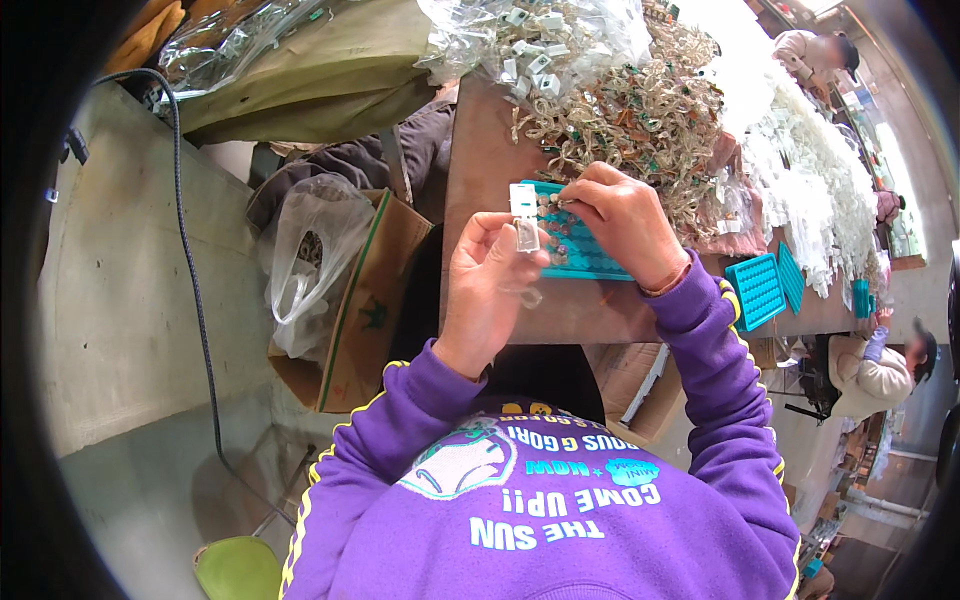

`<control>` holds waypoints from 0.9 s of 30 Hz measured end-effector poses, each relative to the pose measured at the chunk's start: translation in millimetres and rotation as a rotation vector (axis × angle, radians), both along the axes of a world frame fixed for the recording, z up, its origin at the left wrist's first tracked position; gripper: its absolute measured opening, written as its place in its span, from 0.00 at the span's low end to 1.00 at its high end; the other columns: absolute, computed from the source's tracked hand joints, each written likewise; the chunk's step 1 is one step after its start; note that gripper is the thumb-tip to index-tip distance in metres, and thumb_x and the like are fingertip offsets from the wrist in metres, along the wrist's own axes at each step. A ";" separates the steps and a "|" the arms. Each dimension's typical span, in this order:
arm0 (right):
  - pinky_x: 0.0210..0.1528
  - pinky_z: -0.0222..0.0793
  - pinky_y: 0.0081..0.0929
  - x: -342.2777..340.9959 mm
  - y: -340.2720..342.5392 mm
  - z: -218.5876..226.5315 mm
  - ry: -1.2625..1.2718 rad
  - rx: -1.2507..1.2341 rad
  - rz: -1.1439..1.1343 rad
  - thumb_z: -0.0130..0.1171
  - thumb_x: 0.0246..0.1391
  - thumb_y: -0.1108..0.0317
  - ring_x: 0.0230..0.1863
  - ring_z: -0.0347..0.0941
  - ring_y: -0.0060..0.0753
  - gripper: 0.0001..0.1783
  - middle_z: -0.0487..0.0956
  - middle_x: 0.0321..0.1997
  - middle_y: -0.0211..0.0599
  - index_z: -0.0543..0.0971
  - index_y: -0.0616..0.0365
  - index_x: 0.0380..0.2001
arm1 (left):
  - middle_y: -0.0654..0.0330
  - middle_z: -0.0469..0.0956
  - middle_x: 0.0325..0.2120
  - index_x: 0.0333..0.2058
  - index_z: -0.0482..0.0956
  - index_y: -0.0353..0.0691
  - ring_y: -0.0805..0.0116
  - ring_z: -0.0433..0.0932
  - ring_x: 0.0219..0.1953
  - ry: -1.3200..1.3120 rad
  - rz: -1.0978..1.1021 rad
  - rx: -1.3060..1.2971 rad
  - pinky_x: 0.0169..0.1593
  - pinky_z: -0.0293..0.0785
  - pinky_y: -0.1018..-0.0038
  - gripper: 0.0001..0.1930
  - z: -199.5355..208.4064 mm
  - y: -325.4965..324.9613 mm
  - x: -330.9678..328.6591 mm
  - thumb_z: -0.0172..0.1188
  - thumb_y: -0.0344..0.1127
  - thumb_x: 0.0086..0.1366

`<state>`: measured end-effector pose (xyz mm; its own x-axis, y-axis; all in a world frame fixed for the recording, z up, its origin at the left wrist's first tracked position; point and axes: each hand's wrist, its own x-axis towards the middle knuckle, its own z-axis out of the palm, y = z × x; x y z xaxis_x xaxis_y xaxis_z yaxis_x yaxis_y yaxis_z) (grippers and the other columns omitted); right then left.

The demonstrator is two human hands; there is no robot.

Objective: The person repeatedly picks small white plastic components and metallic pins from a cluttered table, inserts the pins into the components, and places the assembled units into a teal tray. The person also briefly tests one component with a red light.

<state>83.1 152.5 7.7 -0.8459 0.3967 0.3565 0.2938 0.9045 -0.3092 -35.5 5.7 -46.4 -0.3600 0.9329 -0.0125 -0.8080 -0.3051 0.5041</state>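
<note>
Brown tabletop (480, 165) below; holding white plastic case (522, 201) clamped in left hand (484, 280), just beside right hand (625, 220) bent over teal tray (592, 269), cannot tell whether pinched on anything; beyond, tangled wiry heap (640, 110), then pale translucent heap (810, 160); farther off, past both, co-worker (793, 48).

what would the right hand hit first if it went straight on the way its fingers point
Probably the white plastic case held in the left hand; if the right hand angles down, small round pieces in the teal tray might come first. Depth is unclear.
</note>
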 end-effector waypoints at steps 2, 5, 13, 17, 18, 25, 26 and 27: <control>0.34 0.75 0.37 0.4 -3.1 -2.1 -0.003 -0.004 -0.023 0.63 0.48 0.73 0.33 0.77 0.47 0.05 0.76 0.31 0.39 0.79 0.57 0.31 | 0.58 0.77 0.36 0.43 0.71 0.41 0.72 0.75 0.35 -0.010 -0.007 -0.002 0.40 0.72 0.78 0.09 -0.1 0.3 0.4 0.53 0.39 0.72; 0.34 0.75 0.37 -0.9 -4.8 -4.4 -0.003 -0.033 -0.047 0.63 0.48 0.74 0.34 0.77 0.47 0.06 0.76 0.31 0.39 0.78 0.57 0.31 | 0.58 0.77 0.36 0.43 0.71 0.40 0.72 0.75 0.35 -0.021 -0.003 0.010 0.41 0.72 0.78 0.09 -1.3 0.5 1.1 0.54 0.39 0.71; 0.32 0.74 0.30 2.4 -35.8 28.6 0.231 -0.306 -0.036 0.64 0.45 0.77 0.29 0.76 0.40 0.07 0.76 0.29 0.37 0.80 0.58 0.30 | 0.57 0.79 0.36 0.43 0.70 0.39 0.70 0.80 0.36 -0.021 0.019 0.057 0.40 0.77 0.76 0.08 -5.0 1.7 2.2 0.56 0.34 0.70; 0.34 0.74 0.25 -2.7 -55.3 30.9 0.205 -0.184 0.038 0.67 0.43 0.79 0.30 0.78 0.35 0.10 0.79 0.31 0.37 0.81 0.59 0.32 | 0.57 0.79 0.36 0.43 0.70 0.39 0.70 0.80 0.36 0.065 0.041 0.037 0.39 0.77 0.76 0.07 -5.4 2.4 4.0 0.56 0.33 0.70; 0.34 0.75 0.26 -5.6 -58.1 28.4 0.231 -0.139 -0.001 0.67 0.43 0.78 0.31 0.78 0.36 0.10 0.79 0.31 0.37 0.81 0.59 0.32 | 0.57 0.79 0.36 0.43 0.70 0.39 0.70 0.80 0.35 0.098 0.048 0.037 0.39 0.77 0.75 0.07 -5.4 2.7 4.6 0.56 0.32 0.70; 0.31 0.74 0.31 -5.2 -57.5 25.3 0.225 -0.047 0.041 0.63 0.47 0.76 0.31 0.77 0.42 0.07 0.76 0.32 0.37 0.78 0.58 0.31 | 0.58 0.79 0.36 0.41 0.71 0.38 0.70 0.80 0.35 0.109 0.061 0.028 0.40 0.78 0.75 0.06 -5.1 3.1 6.1 0.55 0.32 0.70; 0.31 0.74 0.31 -3.2 -56.4 27.0 0.205 -0.071 0.059 0.63 0.47 0.76 0.30 0.77 0.42 0.07 0.76 0.32 0.37 0.78 0.58 0.31 | 0.57 0.79 0.36 0.41 0.71 0.38 0.70 0.80 0.34 0.125 0.054 0.023 0.40 0.78 0.75 0.06 -4.9 2.8 5.8 0.55 0.32 0.70; 0.31 0.74 0.31 -1.0 -55.5 29.2 0.182 -0.094 0.075 0.63 0.47 0.76 0.30 0.77 0.41 0.07 0.77 0.32 0.37 0.79 0.58 0.32 | 0.57 0.79 0.36 0.41 0.71 0.38 0.70 0.80 0.34 0.137 0.047 0.016 0.39 0.78 0.75 0.06 -4.4 2.2 5.5 0.55 0.32 0.70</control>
<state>82.1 97.1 36.9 -0.7993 0.3738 0.4706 0.1583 0.8864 -0.4351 -30.1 7.9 -50.8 -0.4008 0.9145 0.0549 -0.7163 -0.3502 0.6035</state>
